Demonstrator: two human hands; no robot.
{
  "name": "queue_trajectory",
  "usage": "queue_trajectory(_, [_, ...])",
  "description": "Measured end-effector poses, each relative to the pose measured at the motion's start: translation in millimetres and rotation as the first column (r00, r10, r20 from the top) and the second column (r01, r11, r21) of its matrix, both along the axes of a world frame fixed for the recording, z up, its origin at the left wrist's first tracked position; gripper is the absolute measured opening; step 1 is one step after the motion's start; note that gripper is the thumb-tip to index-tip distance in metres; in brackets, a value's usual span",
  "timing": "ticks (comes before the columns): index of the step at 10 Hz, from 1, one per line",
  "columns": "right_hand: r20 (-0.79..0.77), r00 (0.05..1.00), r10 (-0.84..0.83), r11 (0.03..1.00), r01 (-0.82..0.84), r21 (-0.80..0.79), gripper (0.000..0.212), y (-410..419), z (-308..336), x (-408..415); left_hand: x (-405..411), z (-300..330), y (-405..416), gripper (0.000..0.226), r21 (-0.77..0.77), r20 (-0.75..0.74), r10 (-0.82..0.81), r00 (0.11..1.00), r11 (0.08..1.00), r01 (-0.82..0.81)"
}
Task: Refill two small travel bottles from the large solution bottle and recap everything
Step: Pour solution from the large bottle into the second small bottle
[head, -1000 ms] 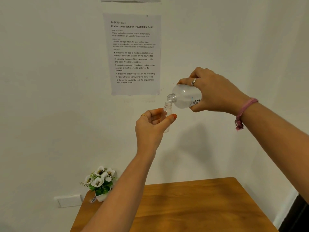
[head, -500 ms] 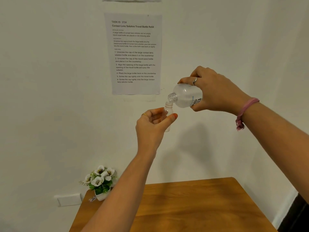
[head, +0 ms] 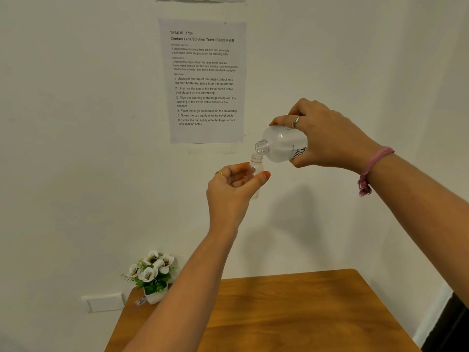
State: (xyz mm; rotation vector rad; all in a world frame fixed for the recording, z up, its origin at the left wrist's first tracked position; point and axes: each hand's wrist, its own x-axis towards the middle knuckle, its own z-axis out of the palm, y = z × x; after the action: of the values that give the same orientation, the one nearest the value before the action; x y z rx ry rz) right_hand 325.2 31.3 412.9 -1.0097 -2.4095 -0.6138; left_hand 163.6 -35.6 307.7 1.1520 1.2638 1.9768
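- Standing bare below my arms, the wooden worktop (head: 291, 313) carries only a small pot of white flowers (head: 152, 278) at its far left corner; I work up in the air before the wall, likely so that I can watch both bottle mouths at eye level.
- Taped to the wall, a printed instruction sheet (head: 205, 82) lists the refill steps, hanging where I can read it while pouring.
- Gripping the large solution bottle (head: 281, 146) around its base, my right hand (head: 327, 138) tips it nearly flat, its open neck pointing down and left. Cloudy liquid shows inside; the level is hard to judge.
- Pinching the small travel bottle (head: 256, 168) between thumb and curled fingers, my left hand (head: 233, 189) keeps it upright just under the big bottle's neck, mouths almost touching, so the stream should land inside.
- Looking clear and uncapped, the small bottle hides its fill behind my fingers; I cannot see a stream.
- Missing from view are both caps and the second travel bottle, so recapping looks a good way off.
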Motion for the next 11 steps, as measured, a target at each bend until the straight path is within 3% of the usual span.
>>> queue_trajectory(11, [0.027, 1.0, -0.007, 1.0, 0.006, 0.018, 0.077, -1.2, 2.5, -1.6, 0.2, -0.7, -0.6, 0.043, 0.004, 0.015, 0.003, 1.0, 1.0, -0.004])
